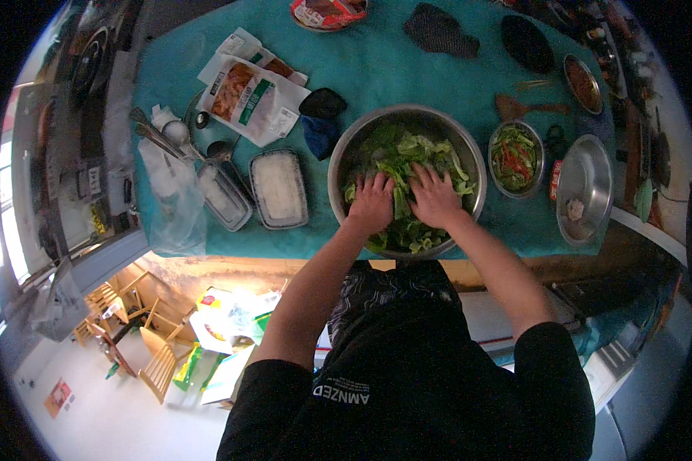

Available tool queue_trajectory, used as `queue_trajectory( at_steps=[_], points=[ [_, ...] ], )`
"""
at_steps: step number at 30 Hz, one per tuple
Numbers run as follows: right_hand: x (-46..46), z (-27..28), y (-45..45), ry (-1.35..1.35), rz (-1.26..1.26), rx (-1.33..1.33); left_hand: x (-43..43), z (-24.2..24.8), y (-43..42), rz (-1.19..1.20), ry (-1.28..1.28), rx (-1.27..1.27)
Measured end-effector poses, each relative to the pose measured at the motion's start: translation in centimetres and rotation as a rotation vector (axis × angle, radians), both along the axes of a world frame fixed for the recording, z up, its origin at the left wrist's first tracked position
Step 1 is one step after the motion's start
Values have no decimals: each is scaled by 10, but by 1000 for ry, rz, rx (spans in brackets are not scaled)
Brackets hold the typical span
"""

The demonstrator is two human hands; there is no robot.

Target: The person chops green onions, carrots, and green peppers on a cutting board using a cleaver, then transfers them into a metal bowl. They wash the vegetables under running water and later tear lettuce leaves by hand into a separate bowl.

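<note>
A wide stainless steel bowl holding green leafy vegetables stands before me near the table's front edge. My left hand lies palm down on the leaves in the bowl's left half, fingers apart. On the right half, my right hand also rests on the greens, its fingers spread. Some leaves stick up between the two hands. Parts of the fingertips are hidden among the foliage. Right of this bowl is a smaller metal bowl of sliced green and red vegetables.
On the teal-covered table, rectangular containers of white contents, food pouches and ladles occupy the left. A wooden spatula, a metal basin and a dish of brown food are at right. Dark cloths lie behind.
</note>
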State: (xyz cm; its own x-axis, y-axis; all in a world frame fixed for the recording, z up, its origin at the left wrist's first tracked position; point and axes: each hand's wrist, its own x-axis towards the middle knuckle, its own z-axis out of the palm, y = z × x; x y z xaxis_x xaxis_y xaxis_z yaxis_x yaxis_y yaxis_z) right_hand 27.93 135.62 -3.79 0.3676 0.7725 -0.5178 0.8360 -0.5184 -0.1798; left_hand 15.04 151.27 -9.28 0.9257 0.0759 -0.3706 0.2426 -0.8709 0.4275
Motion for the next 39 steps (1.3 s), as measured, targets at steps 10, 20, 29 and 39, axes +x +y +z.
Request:
queue_trajectory(
  at_steps=[10,20,29,39],
  points=[
    [96,22,-1,587,-299,340,7,58,48,361,-171,-370],
    [60,-31,55,388,-495,260,116,1,39,914,202,-903],
    [35,76,-9,219,43,221,61,32,51,166,10,-485],
    [27,-11,13,-36,274,57,20,75,53,-149,71,-125]
  ],
)
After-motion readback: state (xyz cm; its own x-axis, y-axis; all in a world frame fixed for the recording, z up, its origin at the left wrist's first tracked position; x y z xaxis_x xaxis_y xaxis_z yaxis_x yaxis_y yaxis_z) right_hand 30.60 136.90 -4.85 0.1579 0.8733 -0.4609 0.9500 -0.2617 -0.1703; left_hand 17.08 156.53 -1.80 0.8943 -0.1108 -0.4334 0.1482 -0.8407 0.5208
